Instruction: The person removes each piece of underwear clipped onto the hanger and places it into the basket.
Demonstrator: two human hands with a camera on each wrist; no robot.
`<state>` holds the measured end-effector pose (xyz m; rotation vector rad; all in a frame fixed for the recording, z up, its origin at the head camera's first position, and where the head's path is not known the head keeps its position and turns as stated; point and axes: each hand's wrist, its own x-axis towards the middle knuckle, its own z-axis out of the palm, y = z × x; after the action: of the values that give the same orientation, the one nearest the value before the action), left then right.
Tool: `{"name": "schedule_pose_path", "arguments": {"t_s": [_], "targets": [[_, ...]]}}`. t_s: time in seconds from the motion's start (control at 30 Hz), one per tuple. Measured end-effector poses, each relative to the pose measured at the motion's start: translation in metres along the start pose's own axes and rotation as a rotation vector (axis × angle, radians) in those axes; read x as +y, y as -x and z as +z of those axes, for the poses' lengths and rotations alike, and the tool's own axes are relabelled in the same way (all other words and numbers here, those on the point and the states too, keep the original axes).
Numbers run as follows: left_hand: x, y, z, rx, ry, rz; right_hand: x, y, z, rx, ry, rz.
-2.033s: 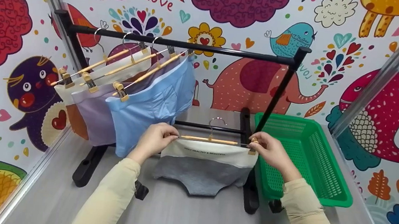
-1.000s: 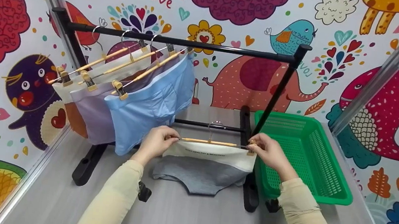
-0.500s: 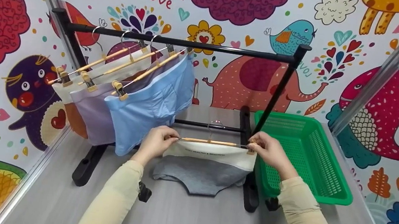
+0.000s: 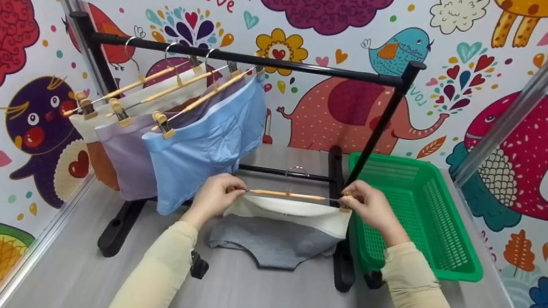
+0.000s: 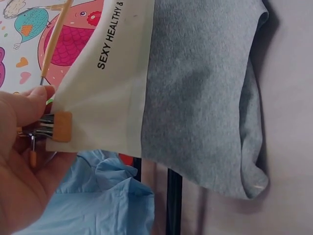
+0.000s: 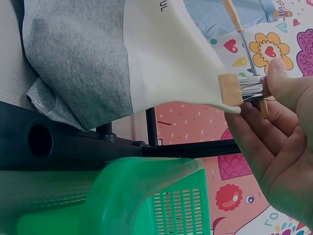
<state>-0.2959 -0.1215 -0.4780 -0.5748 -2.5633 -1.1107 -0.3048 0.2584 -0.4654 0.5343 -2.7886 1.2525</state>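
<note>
Briefs (image 4: 275, 240) clipped to hanger (image 4: 269, 192), near side of rack (image 4: 316, 69), left of basket (image 4: 447, 275). Fingers of left hand (image 4: 216, 192) grip left clip (image 5: 62, 126); fingers of right hand (image 4: 372, 206) grip right clip (image 6: 231, 90). Briefs look light, soft, floppy; hanger probably stiff. Best held at both clips.

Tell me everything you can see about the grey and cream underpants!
The underpants look like soft cloth: speckled grey below, with a wide cream waistband carrying dark lettering. They're on a hanger, one clip gripping each end of the waistband, which sags in the middle. The left hand and right hand hold the clips. The underpants hang lower than the black top bar, beside the green basket.
</note>
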Motion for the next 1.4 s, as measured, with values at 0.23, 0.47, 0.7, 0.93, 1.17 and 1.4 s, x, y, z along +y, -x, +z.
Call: {"name": "schedule_pose_path", "arguments": {"t_s": [0.23, 0.47, 0.7, 0.93, 1.17, 1.4], "targets": [[-0.0001, -0.001, 0.0012, 0.012, -0.005, 0.023, -0.0003, -0.0006, -0.0018, 0.01, 0.006, -0.002], [0.0028, -0.0025, 0.0012, 0.037, 0.02, 0.027, -0.003, -0.0032, -0.0046, 0.031, 0.007, 0.005], [0.0033, -0.0031, 0.0021, 0.042, 0.03, 0.014, -0.0005, -0.0034, -0.0042, 0.037, -0.008, 0.0], [0.0039, -0.0022, 0.0027, 0.036, 0.021, 0.016, 0.0009, -0.002, -0.0025, 0.024, -0.051, -0.002], [0.0052, -0.0021, 0.0038, 0.042, 0.009, 0.013, -0.0009, -0.0001, -0.0011, 0.027, -0.088, 0.044], [0.0068, -0.0011, 0.0049, 0.05, 0.007, 0.001, -0.0006, 0.0014, -0.0007, 0.042, -0.061, 0.057]]}}
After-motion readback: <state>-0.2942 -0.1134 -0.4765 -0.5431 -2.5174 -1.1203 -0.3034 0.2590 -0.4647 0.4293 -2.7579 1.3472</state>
